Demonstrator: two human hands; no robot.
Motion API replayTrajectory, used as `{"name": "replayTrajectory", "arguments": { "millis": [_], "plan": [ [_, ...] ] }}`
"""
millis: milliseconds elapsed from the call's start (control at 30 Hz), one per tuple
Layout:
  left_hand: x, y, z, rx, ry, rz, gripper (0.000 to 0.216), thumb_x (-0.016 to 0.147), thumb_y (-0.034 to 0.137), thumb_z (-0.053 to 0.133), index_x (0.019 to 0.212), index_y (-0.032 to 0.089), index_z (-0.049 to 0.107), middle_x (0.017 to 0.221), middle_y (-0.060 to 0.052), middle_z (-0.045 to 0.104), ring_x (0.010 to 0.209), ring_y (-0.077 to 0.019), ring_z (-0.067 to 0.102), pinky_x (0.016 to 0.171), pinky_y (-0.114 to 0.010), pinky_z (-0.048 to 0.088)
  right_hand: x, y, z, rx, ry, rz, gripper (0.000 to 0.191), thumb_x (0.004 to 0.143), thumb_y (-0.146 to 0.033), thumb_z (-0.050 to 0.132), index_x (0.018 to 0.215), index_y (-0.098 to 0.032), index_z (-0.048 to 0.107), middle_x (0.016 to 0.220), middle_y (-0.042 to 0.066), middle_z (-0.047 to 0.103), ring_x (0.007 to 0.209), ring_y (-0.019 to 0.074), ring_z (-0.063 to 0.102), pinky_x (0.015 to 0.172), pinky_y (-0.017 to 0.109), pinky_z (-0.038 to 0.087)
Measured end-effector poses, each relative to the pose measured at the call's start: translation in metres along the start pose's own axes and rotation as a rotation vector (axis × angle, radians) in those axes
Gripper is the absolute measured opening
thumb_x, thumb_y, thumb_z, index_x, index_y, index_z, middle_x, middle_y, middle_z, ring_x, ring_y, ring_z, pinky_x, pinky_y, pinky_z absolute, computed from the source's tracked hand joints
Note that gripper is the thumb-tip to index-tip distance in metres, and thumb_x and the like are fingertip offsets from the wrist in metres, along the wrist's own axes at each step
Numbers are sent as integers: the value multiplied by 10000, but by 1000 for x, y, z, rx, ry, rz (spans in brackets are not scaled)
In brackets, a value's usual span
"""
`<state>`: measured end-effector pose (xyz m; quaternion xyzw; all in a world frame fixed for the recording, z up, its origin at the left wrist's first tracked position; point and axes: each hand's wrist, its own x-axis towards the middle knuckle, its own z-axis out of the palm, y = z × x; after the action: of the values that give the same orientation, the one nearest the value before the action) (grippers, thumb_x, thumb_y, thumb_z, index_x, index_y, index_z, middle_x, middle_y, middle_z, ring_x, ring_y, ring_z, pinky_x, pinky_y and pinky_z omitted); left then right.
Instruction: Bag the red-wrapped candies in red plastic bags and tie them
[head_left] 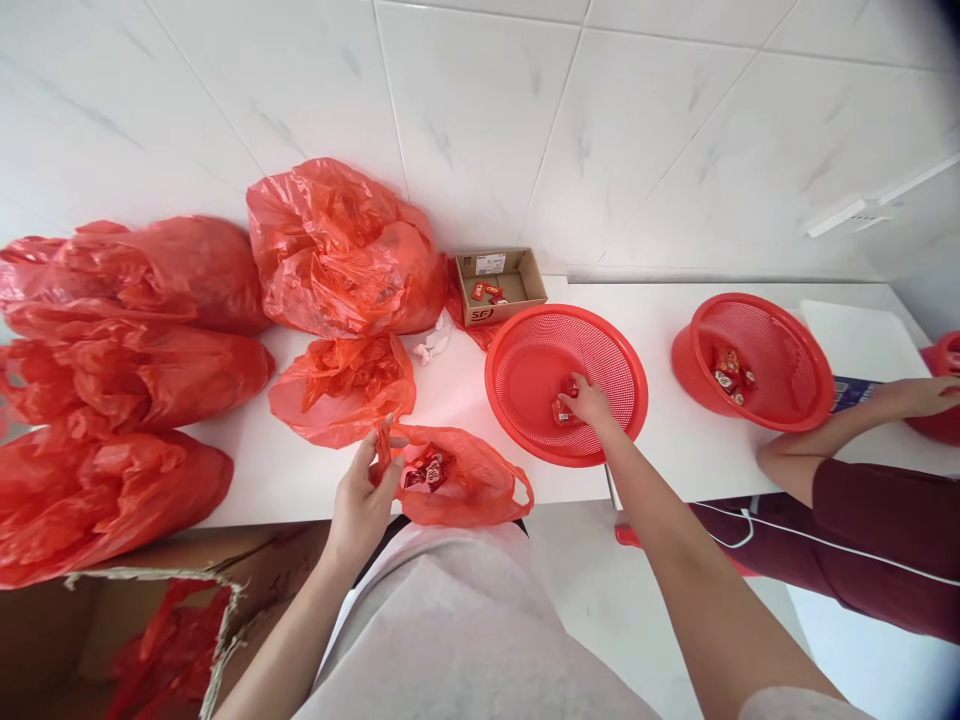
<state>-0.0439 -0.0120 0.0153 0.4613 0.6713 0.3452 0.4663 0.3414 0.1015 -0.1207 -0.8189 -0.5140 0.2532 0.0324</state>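
My left hand (361, 500) pinches the rim of a thin red plastic bag (480, 485) at the table's front edge. Inside the bag's mouth are several small red and dark wrapped packets (426, 468). My right hand (589, 402) reaches down into a red mesh basket (517, 345), its fingers closed around a small red packet (574, 386). Another red packet (562, 411) lies at those fingertips on the basket floor. Printing on the packets is too small to read.
Full red bags (337, 250) crowd the left side, with a crumpled bag (352, 385) nearer. A small cardboard box (499, 285) holds red packets. To the right stands another basket (787, 350) beside a co-worker's arm (847, 425). A torn carton (150, 630) sits below left.
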Motion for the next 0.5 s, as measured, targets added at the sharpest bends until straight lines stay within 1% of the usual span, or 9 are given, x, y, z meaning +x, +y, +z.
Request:
{"name": "replayTrajectory", "arguments": {
  "millis": [67, 133, 233, 300, 333, 400, 433, 467, 500],
  "plan": [
    [0, 0, 1, 1, -7, 0, 498, 871, 411, 546, 1327, 216, 505, 1181, -59, 619, 714, -102, 531, 683, -226, 482, 2, -1, 5, 15, 21, 0, 505, 816, -372, 644, 1273, -180, 543, 1276, 191, 501, 1097, 307, 555, 883, 382, 435],
    [0, 0, 2, 5, -13, 0, 508, 874, 410, 544, 1344, 223, 497, 1172, -58, 623, 752, -113, 556, 682, -224, 481, 5, -6, 7, 52, 49, 1, 440, 789, -319, 656, 1192, -165, 573, 1247, 183, 513, 1061, 287, 564, 856, 364, 444],
    [0, 1, 1, 22, -5, 6, 531, 882, 405, 539, 1383, 244, 469, 1136, -50, 637, 843, -139, 592, 743, -242, 489, 9, -16, -1, 156, 98, 1, 350, 824, -253, 558, 1163, -164, 543, 1165, 146, 573, 990, 241, 588, 790, 328, 467],
    [1, 1, 0, 29, 8, 13, 519, 881, 404, 542, 1371, 242, 486, 1126, -50, 645, 902, -154, 601, 796, -259, 489, 0, -28, -9, 228, 125, -5, 316, 861, -246, 481, 1168, -178, 514, 1117, 115, 610, 946, 214, 611, 747, 305, 486],
    [1, 1, 0, 28, 10, 13, 517, 880, 404, 545, 1367, 240, 490, 1124, -51, 648, 920, -159, 603, 808, -265, 489, -9, -35, -13, 276, 125, -21, 299, 873, -260, 467, 1161, -189, 508, 1107, 98, 622, 926, 199, 625, 730, 292, 498],
    [1, -1, -1, 20, 8, 14, 526, 877, 406, 547, 1372, 237, 486, 1118, -54, 651, 924, -162, 603, 811, -268, 490, -41, -55, -18, 431, 57, -116, 274, 885, -316, 486, 1140, -222, 514, 1110, 63, 637, 903, 171, 651, 720, 270, 522],
    [1, -1, -1, 13, 6, 14, 535, 877, 408, 547, 1379, 235, 478, 1118, -56, 650, 916, -160, 601, 800, -265, 491, -61, -66, -17, 580, -25, -208, 268, 884, -339, 512, 1128, -230, 525, 1118, 56, 640, 911, 167, 660, 733, 271, 534],
    [1, -1, -1, 2, 4, 13, 544, 876, 409, 547, 1385, 230, 470, 1120, -59, 648, 901, -156, 599, 784, -260, 493, -83, -78, -14, 719, -153, -325, 287, 879, -365, 541, 1137, -240, 532, 1110, 52, 648, 931, 174, 666, 759, 288, 544],
    [1, -2, -1, -9, 3, 12, 556, 875, 409, 548, 1393, 226, 462, 1123, -61, 646, 875, -149, 594, 759, -251, 494, -105, -90, -10, 790, -284, -429, 301, 872, -378, 570, 1143, -250, 546, 1104, 47, 657, 940, 178, 668, 781, 304, 549]
  ]
}}
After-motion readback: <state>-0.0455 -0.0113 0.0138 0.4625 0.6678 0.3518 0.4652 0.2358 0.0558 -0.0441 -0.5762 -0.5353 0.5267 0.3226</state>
